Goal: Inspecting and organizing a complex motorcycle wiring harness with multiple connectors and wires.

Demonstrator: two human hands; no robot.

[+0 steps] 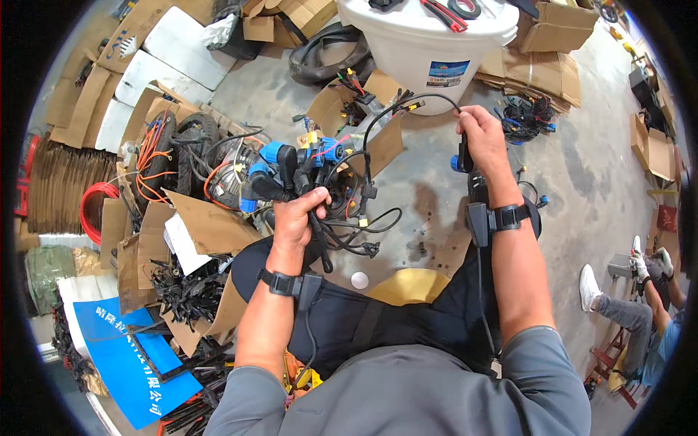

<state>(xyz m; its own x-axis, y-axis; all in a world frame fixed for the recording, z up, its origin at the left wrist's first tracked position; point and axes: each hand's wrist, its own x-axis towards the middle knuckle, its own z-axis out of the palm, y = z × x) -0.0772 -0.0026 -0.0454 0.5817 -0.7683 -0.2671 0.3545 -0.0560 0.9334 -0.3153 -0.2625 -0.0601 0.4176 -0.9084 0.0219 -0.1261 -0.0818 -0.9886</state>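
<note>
My left hand (294,221) is closed round a bundle of black cables (320,236) above my left knee. Thick black ends and blue connectors (272,152) stick up from it, and loose loops with small yellow plugs hang to its right. Out to the right, my right hand (483,142) pinches a black cable (389,116) that arches over from the bundle. A slim black piece (464,154) hangs below those fingers; whether it belongs to the same cable I cannot tell. Both wrists wear black straps with small boxes.
An open carton (382,149) of wiring stands ahead, beside a white tub (429,51) with pliers and tape on its lid. More wiring (525,116) lies on the floor at right. Cartons, tyres and black parts (190,291) crowd the left. Another person (640,320) sits at far right.
</note>
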